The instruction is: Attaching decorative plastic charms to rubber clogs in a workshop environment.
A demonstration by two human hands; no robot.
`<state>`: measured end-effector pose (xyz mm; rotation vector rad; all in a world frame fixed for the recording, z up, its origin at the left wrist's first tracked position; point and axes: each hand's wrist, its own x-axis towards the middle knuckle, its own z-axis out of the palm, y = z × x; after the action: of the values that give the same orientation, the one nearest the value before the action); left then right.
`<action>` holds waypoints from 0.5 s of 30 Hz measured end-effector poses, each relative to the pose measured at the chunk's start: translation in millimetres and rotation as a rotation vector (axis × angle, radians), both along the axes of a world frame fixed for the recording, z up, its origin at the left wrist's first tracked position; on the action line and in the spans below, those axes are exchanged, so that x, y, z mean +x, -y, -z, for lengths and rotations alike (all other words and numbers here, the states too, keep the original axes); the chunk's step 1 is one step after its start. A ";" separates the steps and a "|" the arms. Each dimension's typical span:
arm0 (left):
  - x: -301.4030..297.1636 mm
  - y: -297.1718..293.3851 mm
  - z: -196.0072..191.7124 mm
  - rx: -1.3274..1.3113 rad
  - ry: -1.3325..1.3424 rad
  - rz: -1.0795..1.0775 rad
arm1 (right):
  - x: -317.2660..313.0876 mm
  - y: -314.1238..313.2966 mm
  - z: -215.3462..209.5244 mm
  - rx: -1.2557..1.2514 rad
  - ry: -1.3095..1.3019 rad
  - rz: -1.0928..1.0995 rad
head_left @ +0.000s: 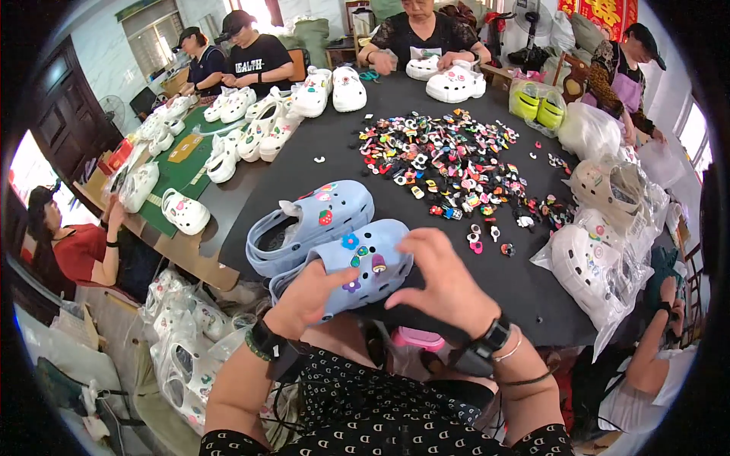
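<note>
Both hands are on one pale blue clog point(365, 266) at the near edge of the black table point(525, 281). The left hand point(308, 296) clamps it from below and the side, thumb laid over the upper; the right hand point(445, 285) curls round its toe end, fingers bent over the top. The hands sit close, with only the shoe between them. Small charms point(378, 264) already dot the clog's upper, a flower shape among them.

Just beyond the left hand lies the second blue clog point(312, 216), touching the first, a strawberry charm on its side.

Further out, ahead of the right hand, a wide loose heap of coloured charms point(449, 163) spreads over the table. To the right of the right hand, clear plastic bags point(601, 258) hold white clogs. Beyond the heap, a bag point(537, 106) with yellow-green clogs inside.

Far left of the left hand, rows of white clogs point(255, 125) line the table, and more bagged ones point(182, 357) sit low by the left arm. Other people sit round the far rim.
</note>
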<state>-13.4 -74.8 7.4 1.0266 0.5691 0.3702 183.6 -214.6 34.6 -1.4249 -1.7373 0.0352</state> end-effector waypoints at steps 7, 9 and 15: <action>-0.8 7.7 7.0 0.026 0.056 -0.014 | -23.4 -24.0 10.4 -0.025 0.127 0.077; -2.3 10.2 6.7 0.061 0.058 -0.027 | -20.9 -29.0 10.7 -0.022 0.085 0.065; -3.7 9.1 5.8 0.072 0.017 -0.040 | -18.3 -37.0 8.5 -0.037 0.057 0.020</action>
<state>-17.1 -83.9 1.6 1.0815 0.5653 0.4374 165.3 -177.6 26.1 -1.4832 -1.7766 0.0167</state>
